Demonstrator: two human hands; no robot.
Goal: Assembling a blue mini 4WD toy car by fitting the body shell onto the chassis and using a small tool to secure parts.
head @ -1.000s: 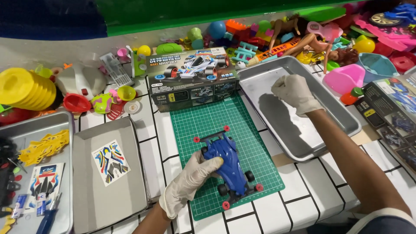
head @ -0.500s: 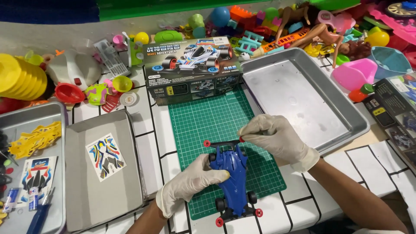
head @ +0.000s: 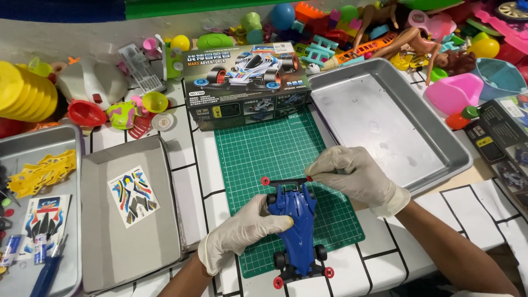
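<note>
The blue plastic toy race car (head: 296,226) sat on the green cutting mat (head: 275,148), body and wheels already on. The gloved left hand (head: 242,231) gripped its side while the gloved right hand (head: 355,175) pinched the front bumper bar, not yet let go.

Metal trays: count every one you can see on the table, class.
3: one large tray right of the green cutting mat, one left of it holding a sticker sheet, one at the left edge, partly cropped.
</note>
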